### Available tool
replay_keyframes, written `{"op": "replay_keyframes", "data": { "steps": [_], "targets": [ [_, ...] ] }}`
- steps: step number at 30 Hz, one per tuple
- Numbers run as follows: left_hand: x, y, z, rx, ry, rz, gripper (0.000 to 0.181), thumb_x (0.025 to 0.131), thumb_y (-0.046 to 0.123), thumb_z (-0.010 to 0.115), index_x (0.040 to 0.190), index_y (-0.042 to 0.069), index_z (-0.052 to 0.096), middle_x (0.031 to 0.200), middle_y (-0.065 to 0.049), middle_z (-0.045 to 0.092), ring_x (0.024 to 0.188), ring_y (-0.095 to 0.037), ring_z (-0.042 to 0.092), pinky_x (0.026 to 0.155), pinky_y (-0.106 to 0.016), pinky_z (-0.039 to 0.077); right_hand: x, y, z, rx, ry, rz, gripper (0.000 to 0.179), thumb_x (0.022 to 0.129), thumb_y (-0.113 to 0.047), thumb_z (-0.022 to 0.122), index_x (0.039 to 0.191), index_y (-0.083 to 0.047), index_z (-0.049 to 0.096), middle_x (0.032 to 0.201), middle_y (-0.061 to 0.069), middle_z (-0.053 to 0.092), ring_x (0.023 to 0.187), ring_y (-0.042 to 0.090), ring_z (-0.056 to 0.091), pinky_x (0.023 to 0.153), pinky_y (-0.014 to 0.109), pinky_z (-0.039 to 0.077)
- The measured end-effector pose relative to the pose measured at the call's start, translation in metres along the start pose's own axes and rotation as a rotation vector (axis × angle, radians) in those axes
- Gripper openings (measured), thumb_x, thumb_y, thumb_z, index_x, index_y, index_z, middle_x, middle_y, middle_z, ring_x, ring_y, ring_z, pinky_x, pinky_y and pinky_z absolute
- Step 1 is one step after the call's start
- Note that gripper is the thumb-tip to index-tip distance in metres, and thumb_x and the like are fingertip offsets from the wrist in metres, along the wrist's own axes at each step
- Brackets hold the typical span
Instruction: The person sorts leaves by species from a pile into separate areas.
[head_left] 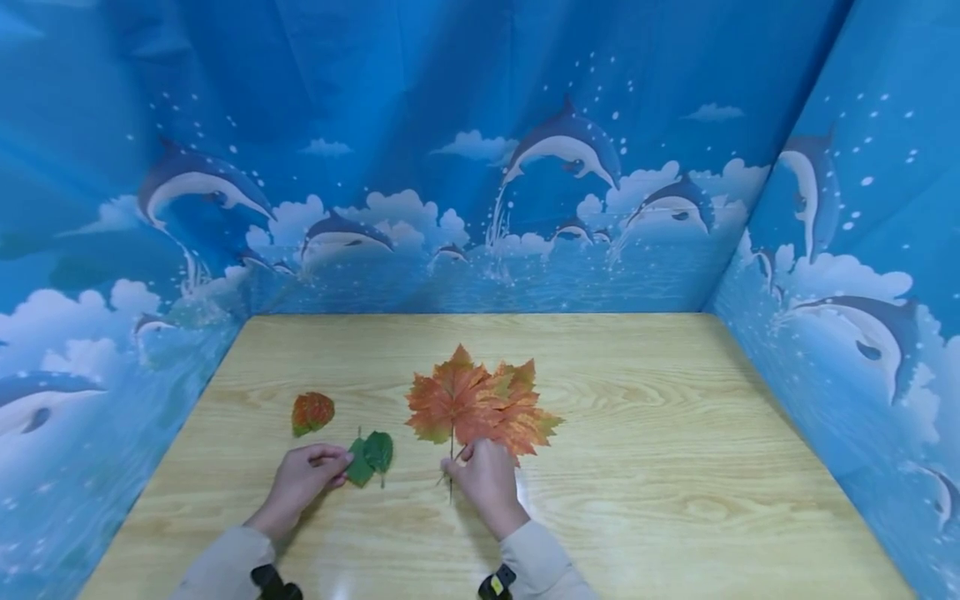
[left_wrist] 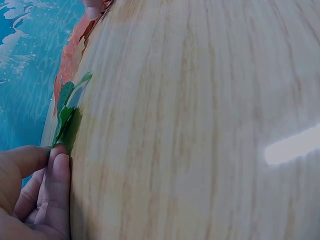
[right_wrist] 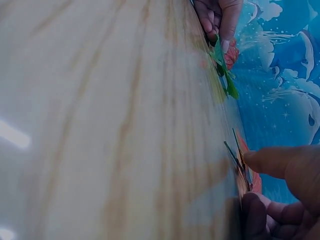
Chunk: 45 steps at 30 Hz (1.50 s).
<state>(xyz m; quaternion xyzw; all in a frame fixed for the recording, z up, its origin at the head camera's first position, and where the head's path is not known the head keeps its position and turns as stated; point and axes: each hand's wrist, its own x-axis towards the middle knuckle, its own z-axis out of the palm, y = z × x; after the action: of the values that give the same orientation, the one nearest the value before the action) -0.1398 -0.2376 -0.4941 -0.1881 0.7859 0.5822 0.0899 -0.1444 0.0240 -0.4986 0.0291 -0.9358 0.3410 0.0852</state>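
Two small green leaves [head_left: 378, 451] lie overlapping on the left half of the table. My left hand [head_left: 309, 481] pinches the edge of the left one between thumb and fingers; in the left wrist view that green leaf [left_wrist: 64, 120] rises at a slant from the fingertips. In the middle, large orange maple leaves [head_left: 480, 404] are fanned over one another, with thin stems toward me. My right hand [head_left: 483, 483] holds these stems [right_wrist: 238, 159] between thumb and curled fingers, and it covers the lower part of the right-hand leaves.
A small red-orange leaf [head_left: 312, 412] with green edges lies beyond my left hand. The wood-grain table [head_left: 675, 467] is bordered at the back and sides by a blue dolphin-print curtain [head_left: 450, 167].
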Motion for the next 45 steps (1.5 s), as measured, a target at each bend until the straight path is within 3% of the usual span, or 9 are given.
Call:
{"op": "replay_keyframes", "data": {
  "steps": [8,18,26,45],
  "targets": [
    [-0.002,0.001,-0.002,-0.003,-0.016,-0.001,0.03,0.088,0.007,0.067,0.111,-0.011,0.06,0.084,-0.007,0.065,0.07,-0.011,0.063,0.066,-0.023,0.056,0.0,-0.001,0.0,0.013,-0.042,0.003,0.031,0.069,-0.031,0.085,0.06,-0.014,0.06,0.056,-0.007,0.054,0.049,0.007,0.045,0.046,0.022,0.038],
    [-0.004,0.0,-0.002,-0.014,-0.017,0.004,0.029,0.088,0.008,0.068,0.109,-0.011,0.061,0.082,-0.005,0.066,0.07,-0.011,0.063,0.065,-0.023,0.056,0.001,0.003,-0.003,0.04,-0.013,-0.032,0.019,0.067,-0.015,0.081,0.06,-0.013,0.064,0.059,-0.005,0.059,0.055,0.011,0.054,0.052,0.025,0.043],
    [-0.001,-0.001,-0.001,-0.006,-0.004,0.007,0.027,0.088,0.006,0.067,0.108,-0.011,0.062,0.08,-0.004,0.066,0.069,-0.011,0.063,0.064,-0.023,0.056,0.005,0.006,-0.005,0.095,-0.04,0.013,0.018,0.066,-0.007,0.07,0.054,-0.016,0.06,0.055,-0.009,0.053,0.052,0.007,0.046,0.049,0.024,0.039],
    [0.0,0.0,0.0,0.016,-0.011,0.015,0.027,0.089,0.008,0.066,0.109,-0.011,0.062,0.08,-0.005,0.066,0.07,-0.011,0.063,0.065,-0.023,0.056,0.012,0.009,-0.011,0.119,-0.053,0.065,0.016,0.064,-0.007,0.066,0.051,-0.015,0.062,0.052,-0.007,0.055,0.051,0.009,0.05,0.047,0.026,0.041]
  ]
}}
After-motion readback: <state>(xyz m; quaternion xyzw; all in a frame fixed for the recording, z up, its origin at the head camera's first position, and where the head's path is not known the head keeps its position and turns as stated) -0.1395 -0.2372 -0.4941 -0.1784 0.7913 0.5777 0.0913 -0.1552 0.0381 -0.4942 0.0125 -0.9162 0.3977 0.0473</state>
